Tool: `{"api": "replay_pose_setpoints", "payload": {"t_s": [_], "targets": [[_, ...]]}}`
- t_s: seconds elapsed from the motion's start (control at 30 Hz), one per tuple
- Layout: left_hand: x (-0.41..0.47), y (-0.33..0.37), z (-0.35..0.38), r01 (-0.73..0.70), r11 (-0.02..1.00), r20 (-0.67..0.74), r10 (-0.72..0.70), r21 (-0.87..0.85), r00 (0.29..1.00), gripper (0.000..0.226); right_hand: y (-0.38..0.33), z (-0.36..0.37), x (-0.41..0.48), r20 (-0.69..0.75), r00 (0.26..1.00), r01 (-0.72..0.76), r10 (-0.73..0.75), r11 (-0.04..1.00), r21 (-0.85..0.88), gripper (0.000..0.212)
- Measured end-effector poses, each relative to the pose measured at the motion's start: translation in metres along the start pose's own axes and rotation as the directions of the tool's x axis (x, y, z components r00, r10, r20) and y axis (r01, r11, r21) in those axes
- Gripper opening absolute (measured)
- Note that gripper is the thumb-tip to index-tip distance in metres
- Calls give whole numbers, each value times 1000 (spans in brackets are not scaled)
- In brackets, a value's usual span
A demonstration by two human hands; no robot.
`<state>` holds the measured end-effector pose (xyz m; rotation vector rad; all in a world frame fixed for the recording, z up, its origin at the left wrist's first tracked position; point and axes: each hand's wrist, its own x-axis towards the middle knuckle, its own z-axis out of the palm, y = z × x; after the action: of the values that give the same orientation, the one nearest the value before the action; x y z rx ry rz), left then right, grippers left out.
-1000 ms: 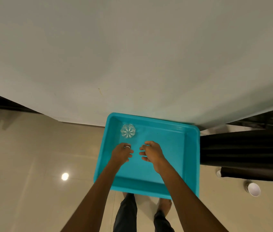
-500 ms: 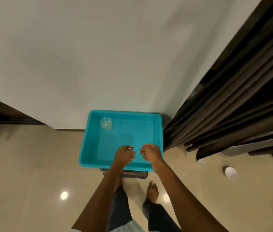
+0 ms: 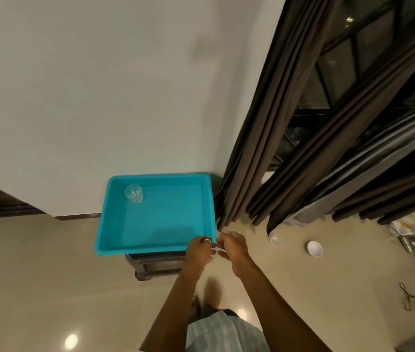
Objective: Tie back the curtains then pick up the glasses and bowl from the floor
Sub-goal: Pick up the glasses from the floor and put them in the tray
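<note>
Both hands have slid rightward since half a second ago, from the middle of the tub's front rim to its front right corner, and my view has swung right with them, so I now see more curtain and a dark window (image 3: 341,59) behind it. On my screen the left hand (image 3: 200,250) sits in a loose fist with a ring on one finger, its knuckles at the corner of the teal tub (image 3: 101,232), and I see nothing in it. The right hand (image 3: 234,246) is just beside it, fingers bent toward the left one; whether it pinches anything I cannot tell (the picture is soft there).

The tub rests on a small dark bench (image 3: 155,265) against the pale wall (image 3: 99,85). One clear glass (image 3: 134,193) stands upright in the tub's back left corner, as before. On the beige floor (image 3: 36,275), a second glass (image 3: 275,238) lies near the hem of the dark brown curtains (image 3: 265,148), and a white bowl (image 3: 314,248) sits further right, apart from it. The curtains hang in folds just right of the tub.
</note>
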<state>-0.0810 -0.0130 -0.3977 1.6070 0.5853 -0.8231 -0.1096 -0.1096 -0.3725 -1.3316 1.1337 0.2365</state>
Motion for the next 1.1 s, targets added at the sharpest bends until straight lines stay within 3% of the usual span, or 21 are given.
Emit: {"api": "replay_pose_setpoints", "payload": {"t_s": [0.2,0.43,0.63,0.83,1.1], "targets": [[-19,-15,28,25,999,76,-27,23,997,24,24,-42,-14,-117,993,30,-27,999,28,10],[-30,-4,68,51,991,190,-74,125,979,35,27,-92,-11,-144,990,31,-10,988,148,9],[-37,5,133,-59,987,98,44,151,994,29,24,-151,7,-99,995,35,-18,984,172,10],[-65,-6,236,-154,977,13,154,148,988,20,7,-256,35,-79,996,56,-43,983,177,10],[-94,-8,335,-186,966,36,183,179,982,19,18,-354,61,-118,993,44,-25,986,163,13]]}}
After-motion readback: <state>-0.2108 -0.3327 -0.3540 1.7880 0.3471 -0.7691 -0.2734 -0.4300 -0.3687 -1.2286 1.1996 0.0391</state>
